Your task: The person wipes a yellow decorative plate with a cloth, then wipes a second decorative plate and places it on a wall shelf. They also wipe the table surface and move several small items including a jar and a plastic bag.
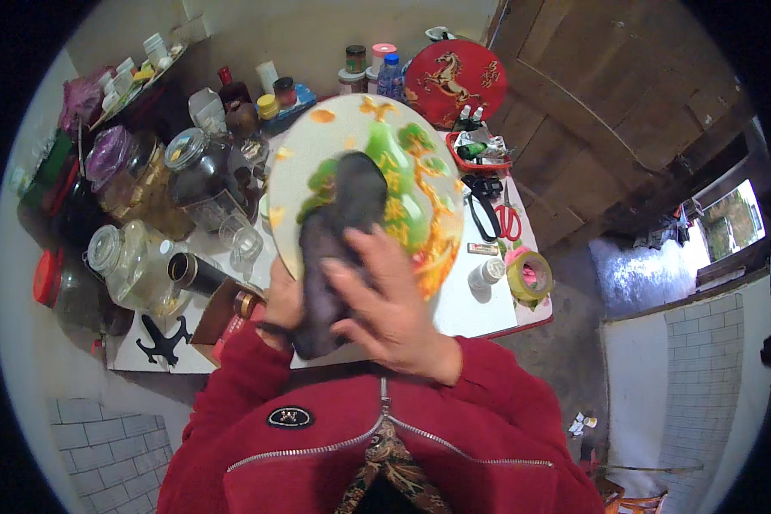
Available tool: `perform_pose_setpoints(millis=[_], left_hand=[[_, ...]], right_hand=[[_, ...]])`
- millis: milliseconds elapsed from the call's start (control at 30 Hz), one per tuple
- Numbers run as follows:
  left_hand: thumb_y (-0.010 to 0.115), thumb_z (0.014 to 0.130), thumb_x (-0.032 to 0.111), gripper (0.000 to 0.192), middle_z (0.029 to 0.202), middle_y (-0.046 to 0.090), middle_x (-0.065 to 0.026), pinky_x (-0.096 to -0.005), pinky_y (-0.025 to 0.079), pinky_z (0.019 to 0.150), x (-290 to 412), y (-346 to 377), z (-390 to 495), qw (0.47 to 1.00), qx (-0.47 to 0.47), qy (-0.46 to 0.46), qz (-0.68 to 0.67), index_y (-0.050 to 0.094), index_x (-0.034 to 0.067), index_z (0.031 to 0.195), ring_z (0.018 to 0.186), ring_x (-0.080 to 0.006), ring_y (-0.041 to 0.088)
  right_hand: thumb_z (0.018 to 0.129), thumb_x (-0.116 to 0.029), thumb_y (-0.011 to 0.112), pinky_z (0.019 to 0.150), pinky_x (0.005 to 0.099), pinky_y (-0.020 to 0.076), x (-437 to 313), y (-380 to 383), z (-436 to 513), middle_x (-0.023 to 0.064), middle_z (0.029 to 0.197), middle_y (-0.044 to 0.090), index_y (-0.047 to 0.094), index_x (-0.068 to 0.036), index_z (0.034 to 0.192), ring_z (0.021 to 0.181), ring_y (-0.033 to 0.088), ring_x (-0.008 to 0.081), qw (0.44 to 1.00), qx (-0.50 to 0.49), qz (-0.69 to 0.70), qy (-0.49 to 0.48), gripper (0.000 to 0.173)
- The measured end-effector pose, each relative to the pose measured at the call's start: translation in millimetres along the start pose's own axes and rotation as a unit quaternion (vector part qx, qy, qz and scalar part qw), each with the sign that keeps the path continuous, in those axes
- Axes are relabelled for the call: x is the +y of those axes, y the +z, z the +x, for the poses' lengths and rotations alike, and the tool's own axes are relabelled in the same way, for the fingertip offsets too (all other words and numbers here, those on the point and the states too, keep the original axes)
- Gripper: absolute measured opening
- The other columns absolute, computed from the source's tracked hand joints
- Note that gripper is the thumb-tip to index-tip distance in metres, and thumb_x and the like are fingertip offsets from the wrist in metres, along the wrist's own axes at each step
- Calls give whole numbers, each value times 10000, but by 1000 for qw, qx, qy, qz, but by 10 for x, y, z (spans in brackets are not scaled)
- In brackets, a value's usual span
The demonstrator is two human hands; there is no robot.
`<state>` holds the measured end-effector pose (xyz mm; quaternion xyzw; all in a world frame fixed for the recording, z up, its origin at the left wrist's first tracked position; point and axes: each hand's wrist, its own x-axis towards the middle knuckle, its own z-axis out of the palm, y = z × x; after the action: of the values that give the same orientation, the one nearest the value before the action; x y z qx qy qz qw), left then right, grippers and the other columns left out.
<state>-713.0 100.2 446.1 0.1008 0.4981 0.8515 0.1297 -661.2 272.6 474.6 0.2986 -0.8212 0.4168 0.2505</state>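
Observation:
Two long, dark pieces with rounded ends, overlapping and blurred, stand before my chest; the nearer dark piece (320, 308) and the farther dark piece (362, 193) may be soft pads, but I cannot tell. My left hand (285, 297) grips the nearer piece from its left side, its fingers hidden behind it. Across the front, my right hand (392, 308) lies with fingers spread, fingertips touching the dark pieces. Behind them is a round decorative plate (295, 193) with a raised green gourd and orange branch; whether my left hand touches its lower rim is unclear.
Glass jars (199, 170) crowd the table's left side, near a black plate stand (162, 340) and an open cardboard box (215, 315). At right are red scissors (509, 221), a tape roll (529, 276), a white bottle (487, 275) and a red basket (478, 167). A red horse disc (456, 80) stands behind.

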Motion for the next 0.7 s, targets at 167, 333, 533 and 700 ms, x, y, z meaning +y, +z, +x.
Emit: perform_pose_setpoints(millis=[167, 333, 533, 700], left_hand=[[582, 839, 43, 465, 1160, 578, -58, -288, 488, 858, -45, 63, -147, 996, -4, 89, 10, 457, 12, 1286, 995, -154, 587], [571, 835, 29, 344, 1019, 634, -43, -265, 488, 778, 92, -12, -385, 996, -21, 3, 90, 541, -5, 1177, 888, -119, 593], [548, 873, 36, 425, 1151, 575, -67, -272, 455, 875, 41, -43, -381, 986, -102, -24, 131, 452, 9, 1287, 1027, -122, 549], [610, 843, 31, 496, 1196, 549, -49, -303, 425, 946, -126, 14, -189, 968, -158, 76, 179, 437, 33, 1307, 1105, -137, 502]], right_hand=[[795, -257, 651, 1072, 597, 210, 365, 327, 203, 207, 1464, 279, 431, -91, 1364, 1308, 229, 531, 990, 37, -135, 26, 631], [875, -112, 513, 1078, 488, 267, 1074, 25, 437, 244, 1383, 371, 461, -24, 1295, 1289, 347, 413, 975, 158, -102, 115, 432], [723, 43, 575, 1024, 422, 356, 517, 32, 178, 216, 1229, 499, 567, 16, 1108, 1161, 494, 384, 991, 115, -71, -10, 387], [738, -44, 659, 1088, 519, 259, 150, 119, 442, 225, 1297, 463, 528, 22, 1218, 1236, 420, 421, 997, -30, -44, -53, 502]])
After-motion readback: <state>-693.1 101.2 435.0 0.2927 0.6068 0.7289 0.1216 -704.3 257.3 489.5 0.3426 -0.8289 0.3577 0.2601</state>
